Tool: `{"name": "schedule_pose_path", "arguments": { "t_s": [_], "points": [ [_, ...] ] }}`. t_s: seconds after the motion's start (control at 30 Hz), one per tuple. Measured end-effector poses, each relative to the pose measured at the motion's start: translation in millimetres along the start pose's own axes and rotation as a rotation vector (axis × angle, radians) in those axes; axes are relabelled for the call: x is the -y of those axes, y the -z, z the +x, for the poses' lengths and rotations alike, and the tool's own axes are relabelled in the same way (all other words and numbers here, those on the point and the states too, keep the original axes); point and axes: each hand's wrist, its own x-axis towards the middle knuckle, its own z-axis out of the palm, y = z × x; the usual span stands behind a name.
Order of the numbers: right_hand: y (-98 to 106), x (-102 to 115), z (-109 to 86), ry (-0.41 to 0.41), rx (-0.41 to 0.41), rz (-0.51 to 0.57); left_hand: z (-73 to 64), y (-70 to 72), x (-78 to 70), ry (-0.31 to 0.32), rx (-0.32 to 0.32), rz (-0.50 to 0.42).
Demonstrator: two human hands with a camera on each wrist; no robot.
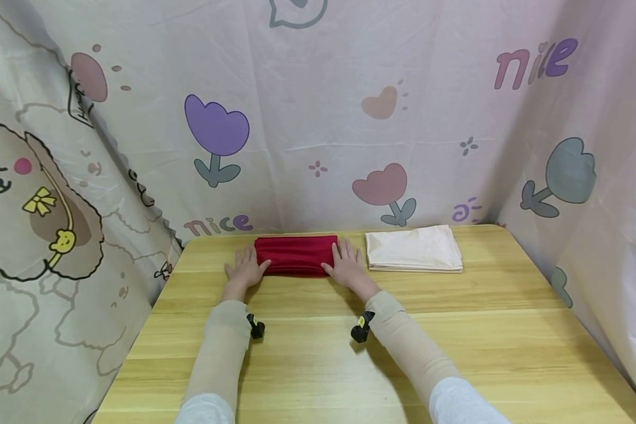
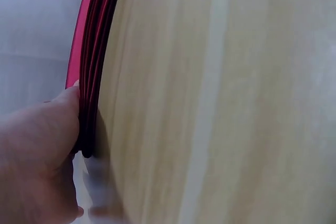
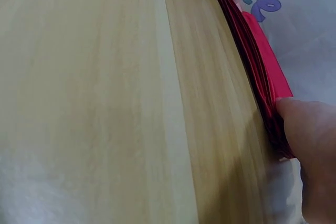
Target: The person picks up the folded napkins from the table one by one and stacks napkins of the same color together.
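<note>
A folded red cloth [image 1: 297, 256] lies near the table's back edge, its long sides running left to right. At its left end, my left hand [image 1: 245, 271] has its fingers spread along the edge and the thumb resting on top. My right hand [image 1: 348, 268] lies at the opposite end, fingers fairly straight and thumb on the cloth's near corner. Stacked fold layers of the red cloth [image 2: 97, 61] show along its near side in the left wrist view. From the right wrist, the right thumb touches the top of the red cloth [image 3: 265, 61].
A folded white cloth [image 1: 413, 249] sits just right of my right hand, also by the back edge. The wooden table [image 1: 307, 365] stretches toward me. Printed curtains [image 1: 297, 118] hang behind and on both sides. Each wrist wears a small black camera [image 1: 361, 327].
</note>
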Motion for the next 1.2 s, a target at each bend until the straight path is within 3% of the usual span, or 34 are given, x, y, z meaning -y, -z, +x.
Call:
{"name": "schedule_pose_path", "arguments": {
  "t_s": [0.47,1.2],
  "points": [
    [4.3,-10.8,-5.3,0.046,-0.009,-0.074,-7.6,6.8,8.0,-0.017,-0.028,0.025],
    [15.7,-35.4,-32.4,0.121,-0.112,-0.048,-28.0,12.0,8.6,-0.086,-0.105,0.057]
  ]
}}
